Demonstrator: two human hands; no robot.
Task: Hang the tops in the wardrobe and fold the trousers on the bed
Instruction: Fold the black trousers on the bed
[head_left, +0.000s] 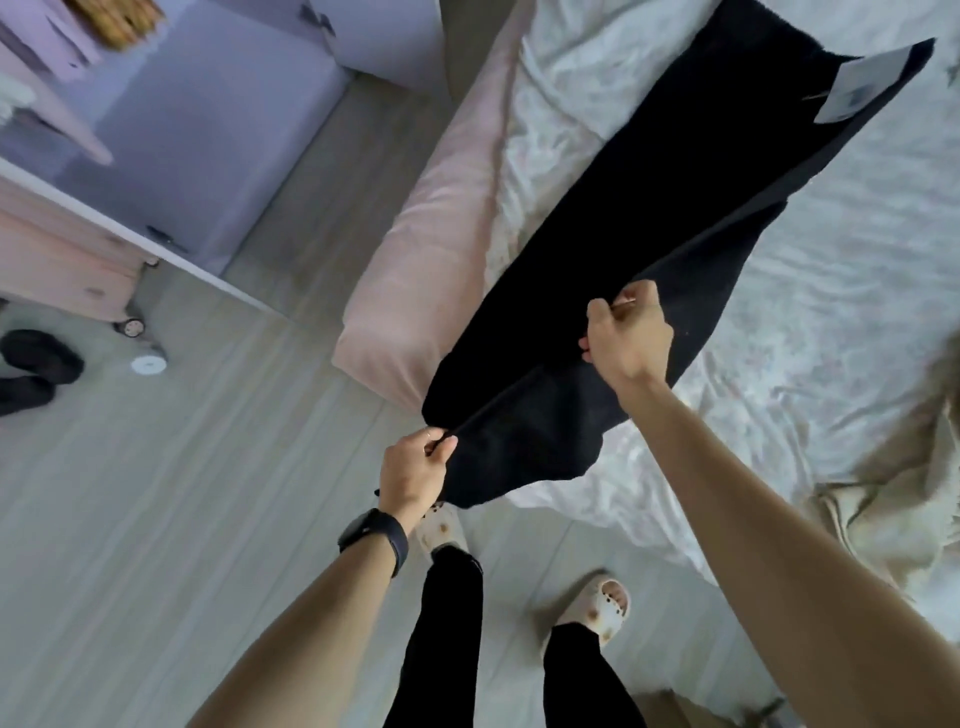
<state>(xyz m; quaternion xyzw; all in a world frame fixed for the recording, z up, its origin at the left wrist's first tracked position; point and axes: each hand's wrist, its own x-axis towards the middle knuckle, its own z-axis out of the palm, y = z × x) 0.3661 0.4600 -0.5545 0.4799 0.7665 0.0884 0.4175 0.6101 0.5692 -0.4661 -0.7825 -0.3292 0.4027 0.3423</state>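
Bed (415, 249), pink along its side, covered by a rumpled white sheet (831, 322). Black trousers (649, 208) lie lengthwise on the sheet; a beige garment (893, 509) lies at its right edge. Grey plank floor (182, 493) bears black slippers (41, 356) and a white disc (148, 364).

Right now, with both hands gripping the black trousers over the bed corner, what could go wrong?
1. The near end of the black trousers, gripped by the left hand and right hand, overhangs the bed; released there, it may slide to the floor.
2. The paper tag at the far end could get creased inside the fold.
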